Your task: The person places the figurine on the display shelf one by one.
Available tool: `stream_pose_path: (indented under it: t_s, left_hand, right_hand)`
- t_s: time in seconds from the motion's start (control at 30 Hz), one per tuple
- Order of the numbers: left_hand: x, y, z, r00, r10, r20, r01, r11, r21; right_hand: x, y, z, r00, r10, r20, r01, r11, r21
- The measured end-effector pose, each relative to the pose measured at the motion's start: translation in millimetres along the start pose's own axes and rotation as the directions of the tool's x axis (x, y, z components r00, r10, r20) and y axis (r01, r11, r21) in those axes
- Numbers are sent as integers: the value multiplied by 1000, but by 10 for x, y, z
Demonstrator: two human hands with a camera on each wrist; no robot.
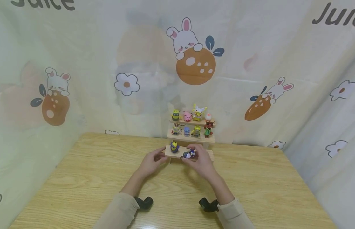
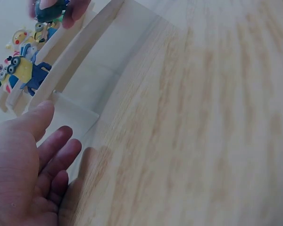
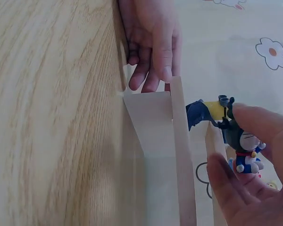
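two hands work at the wooden shelf (image 1: 190, 138): right hand (image 1: 201, 161) pinches a blue figure (image 3: 245, 151), left hand (image 1: 151, 162) touches the shelf end at 9 o'clock with relaxed fingers, on the worktop (image 1: 80, 178), cartoon curtain (image 1: 80, 63) behind.

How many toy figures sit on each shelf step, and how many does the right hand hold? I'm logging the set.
Top step: 4
Middle step: 4
Bottom step: 1
Held in right hand: 1 blue figure
Total: 10
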State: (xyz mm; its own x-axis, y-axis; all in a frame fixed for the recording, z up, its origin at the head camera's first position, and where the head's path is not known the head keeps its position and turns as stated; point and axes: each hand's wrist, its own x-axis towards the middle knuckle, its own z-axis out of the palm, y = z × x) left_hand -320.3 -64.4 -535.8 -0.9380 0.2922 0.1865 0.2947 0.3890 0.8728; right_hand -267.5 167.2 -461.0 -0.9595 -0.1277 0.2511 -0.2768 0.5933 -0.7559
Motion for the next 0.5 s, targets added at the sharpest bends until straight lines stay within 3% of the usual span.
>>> stream_pose_path:
  t_s: [0.13, 0.23, 0.5]
  left_hand:
    - [-2, 10, 0, 1000, 2, 4, -2, 1000, 4]
    - [-3, 11, 2, 1000, 6, 6, -6, 1000, 0]
    - [-2, 1, 5, 1000, 9, 3, -9, 1000, -3]
  right_hand:
    - [15, 29, 0, 999, -20, -29, 18, 999, -49]
    - [15, 33, 0, 998, 12, -56, -15, 999, -51]
    - [12, 22, 19, 979, 179, -97, -165, 976, 138]
